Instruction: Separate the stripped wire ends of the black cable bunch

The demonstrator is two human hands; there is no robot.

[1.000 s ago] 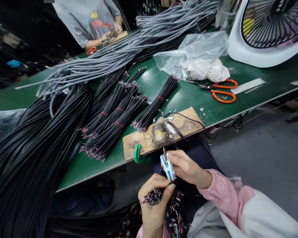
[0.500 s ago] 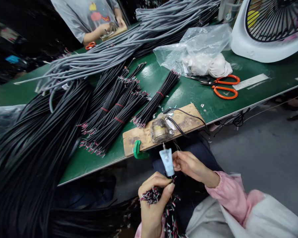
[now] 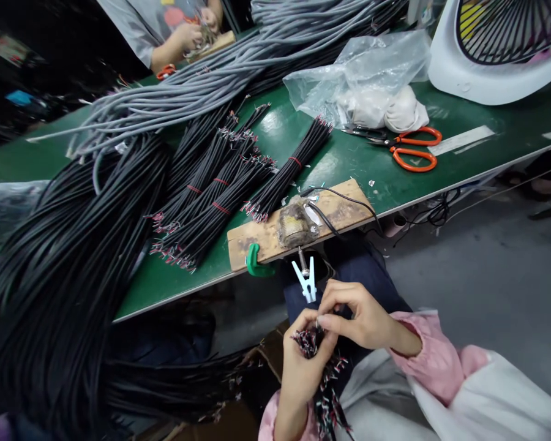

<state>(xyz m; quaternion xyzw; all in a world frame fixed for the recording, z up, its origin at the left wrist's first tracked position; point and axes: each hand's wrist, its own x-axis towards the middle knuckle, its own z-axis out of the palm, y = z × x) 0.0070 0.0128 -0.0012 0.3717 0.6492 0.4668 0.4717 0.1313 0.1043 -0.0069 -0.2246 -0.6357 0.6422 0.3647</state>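
My left hand (image 3: 303, 361) is wrapped round a bundle of black cables (image 3: 328, 407) whose thin red, white and black wire ends poke out above the fist. Thumb and fingertips of my right hand (image 3: 358, 315) pinch at a wire end right beside the left fingertips; the wire itself is mostly hidden. Just beyond both hands, a light blue clothespin (image 3: 308, 288) sits on the shaft of a small motor (image 3: 296, 225), its two legs spread in a V. That motor is fixed to a wooden board (image 3: 349, 205) at the table edge, touched by neither hand.
A green clamp (image 3: 254, 262) grips the board. Tied black cable bundles (image 3: 215, 205) and long grey cables (image 3: 179, 104) cover the green table (image 3: 459, 177). Orange-handled scissors (image 3: 413, 147), a plastic bag (image 3: 362, 67) and a white fan (image 3: 477, 79) stand right. Opposite, a person's hands (image 3: 193, 37) work.
My hands have drawn back from the clothespin and come together, the right now pinching at the left fingertips. The clothespin has turned, showing its spread legs. The view has tilted slightly.
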